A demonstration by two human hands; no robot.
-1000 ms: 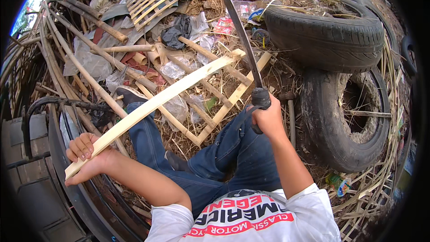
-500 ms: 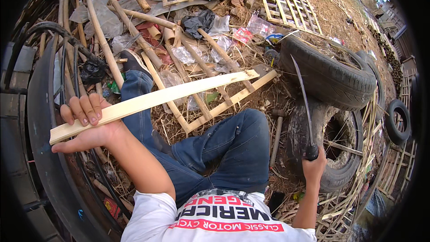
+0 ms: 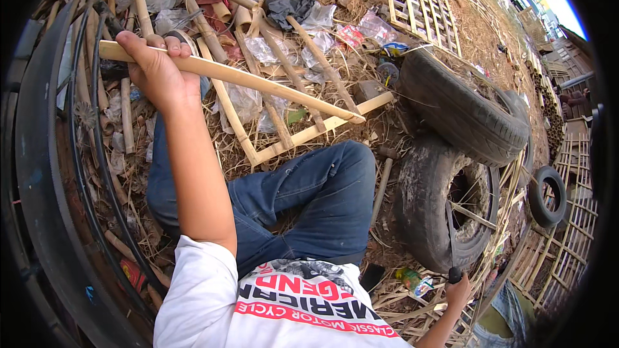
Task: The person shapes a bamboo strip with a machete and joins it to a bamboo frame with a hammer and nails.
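My left hand (image 3: 166, 74) is closed around a long pale bamboo slat (image 3: 258, 82), thumb on top. The slat slants down to the right across the view, seen nearly edge-on. Its far end overlaps a bamboo frame (image 3: 303, 136) on the ground; whether they touch I cannot tell. At the lower right, my right hand (image 3: 456, 293) grips the dark handle of a machete (image 3: 451, 238). Its narrow blade points away from me, in front of a worn tyre (image 3: 412, 200).
Another tyre (image 3: 458, 106) leans above the worn one, and a smaller tyre (image 3: 547, 196) lies farther right. A hammer (image 3: 382, 190) rests by my knee. Bamboo poles (image 3: 193, 13), plastic scraps and slatted panels (image 3: 419, 3) litter the ground. A black curved rim (image 3: 42, 174) stands at left.
My left hand has risen and turned over, rolling the slat nearly edge-on. My right hand has moved down, bringing the machete lower and nearer me. The view has shifted slightly.
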